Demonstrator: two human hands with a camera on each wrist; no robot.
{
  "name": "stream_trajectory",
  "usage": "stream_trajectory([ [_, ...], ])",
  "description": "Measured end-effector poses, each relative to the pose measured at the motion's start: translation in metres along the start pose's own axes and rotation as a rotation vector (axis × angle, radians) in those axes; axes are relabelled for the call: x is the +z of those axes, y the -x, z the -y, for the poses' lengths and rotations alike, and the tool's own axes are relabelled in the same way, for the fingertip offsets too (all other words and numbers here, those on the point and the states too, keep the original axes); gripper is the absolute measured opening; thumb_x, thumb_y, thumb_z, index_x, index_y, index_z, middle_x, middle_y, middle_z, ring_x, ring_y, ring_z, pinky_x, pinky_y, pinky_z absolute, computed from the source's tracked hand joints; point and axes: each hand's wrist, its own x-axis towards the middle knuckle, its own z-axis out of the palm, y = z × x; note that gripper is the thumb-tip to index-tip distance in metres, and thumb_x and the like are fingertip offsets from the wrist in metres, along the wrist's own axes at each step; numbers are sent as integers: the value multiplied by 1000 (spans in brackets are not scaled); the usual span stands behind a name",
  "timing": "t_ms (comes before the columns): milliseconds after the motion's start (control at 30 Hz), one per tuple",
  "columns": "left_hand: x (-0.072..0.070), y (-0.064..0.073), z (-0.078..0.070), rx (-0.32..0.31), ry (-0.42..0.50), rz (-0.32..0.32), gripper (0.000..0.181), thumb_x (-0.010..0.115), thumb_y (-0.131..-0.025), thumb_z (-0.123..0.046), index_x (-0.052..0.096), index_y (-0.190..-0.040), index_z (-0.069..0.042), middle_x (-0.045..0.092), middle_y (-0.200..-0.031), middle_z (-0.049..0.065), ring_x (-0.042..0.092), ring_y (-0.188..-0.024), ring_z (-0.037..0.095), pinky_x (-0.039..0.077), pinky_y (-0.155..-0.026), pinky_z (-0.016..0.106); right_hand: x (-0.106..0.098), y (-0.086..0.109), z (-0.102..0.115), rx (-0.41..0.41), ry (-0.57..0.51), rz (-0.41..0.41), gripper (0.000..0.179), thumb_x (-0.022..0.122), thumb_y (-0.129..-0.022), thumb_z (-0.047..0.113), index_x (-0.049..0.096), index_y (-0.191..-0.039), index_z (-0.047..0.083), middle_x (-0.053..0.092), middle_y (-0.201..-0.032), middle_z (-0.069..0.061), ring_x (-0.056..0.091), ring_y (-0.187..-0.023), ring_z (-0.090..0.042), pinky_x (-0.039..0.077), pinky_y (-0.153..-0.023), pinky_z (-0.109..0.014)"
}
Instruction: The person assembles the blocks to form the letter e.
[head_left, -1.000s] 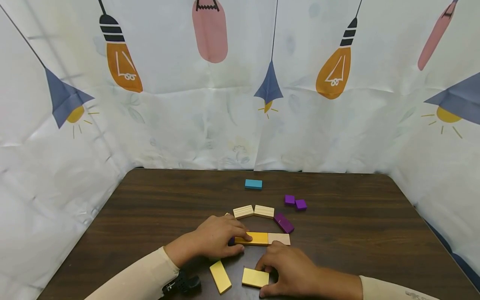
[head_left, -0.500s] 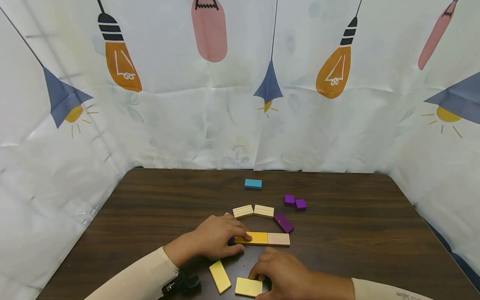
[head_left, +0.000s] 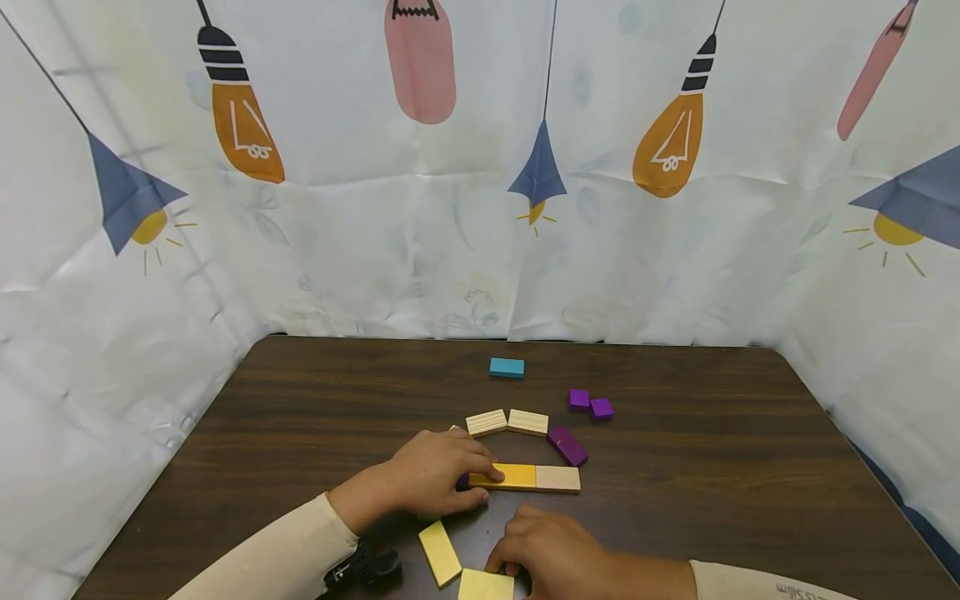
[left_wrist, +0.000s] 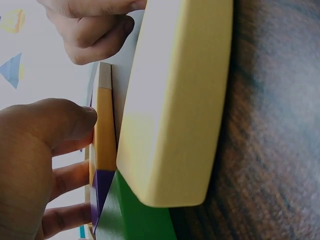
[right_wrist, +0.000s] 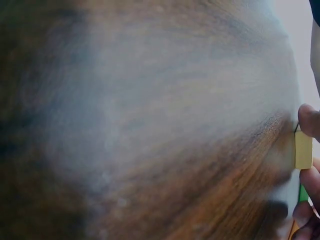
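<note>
My left hand (head_left: 435, 475) lies over the left part of a straight row of blocks, one fingertip on the orange-yellow block (head_left: 517, 476). Its fingers are only slightly bent. A natural wood block (head_left: 557, 478) continues the row to the right; a purple block (left_wrist: 101, 192) adjoins at the left, with a green block (left_wrist: 145, 215) beside it, mostly hidden by the hand in the head view. Near the front edge, my right hand (head_left: 555, 554) pinches a pale yellow block (head_left: 486, 586) between thumb and fingers. Another pale yellow block (head_left: 440, 554) lies slanted, its lower corner at the held one.
Behind the row, two wood blocks (head_left: 528, 422) and a dark purple block (head_left: 567, 447) form an arc. Farther back are two small purple blocks (head_left: 590, 405) and a blue block (head_left: 507, 368). A printed curtain (head_left: 360, 250) hangs behind the table (head_left: 712, 433).
My right hand has slid the pale yellow block left and toward the front edge, up to the slanted one. The left hand has stayed in place on the row.
</note>
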Motion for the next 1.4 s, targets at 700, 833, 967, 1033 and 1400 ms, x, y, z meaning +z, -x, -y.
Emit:
stream_trajectory([
  [700,-2,0,-2,-8,-5,5,26,66,-99,-44,74,-123,-37,65,-125,-18,60,-111,7,54,-74,26,-4,2,-1,6,-23,87,31,76,-91,48,74,-112,26,60,-92,25,43,-88,9,33,-68,-5],
  [833,-2,0,-2,-9,-4,4,26,66,-99,-43,74,-122,-37,65,-124,-18,60,-111,7,53,-74,26,-3,2,-1,-3,-22,76,30,76,-91,48,75,-112,25,60,-92,25,43,-88,9,32,-68,-4],
  [967,-2,0,-2,-8,-3,5,26,66,-99,-43,74,-123,-37,65,-125,-18,60,-111,8,53,-74,26,-3,2,0,10,-32,75,30,77,-91,46,75,-112,25,61,-92,24,44,-88,10,33,-68,-4],
  [1033,-2,0,-2,-8,-3,5,27,66,-99,-43,74,-123,-37,65,-126,-17,60,-111,8,54,-75,27,-6,2,0,45,-55,85,33,78,-90,47,75,-114,25,59,-93,24,44,-88,10,35,-67,-6],
  [1400,0,0,0,6,-6,-5,28,67,-98,-41,74,-124,-35,66,-124,-17,60,-111,8,54,-77,28,-39,-9,-18,236,-5,-50,55,75,-81,69,73,-114,25,53,-91,23,45,-87,1,41,-66,-18],
])
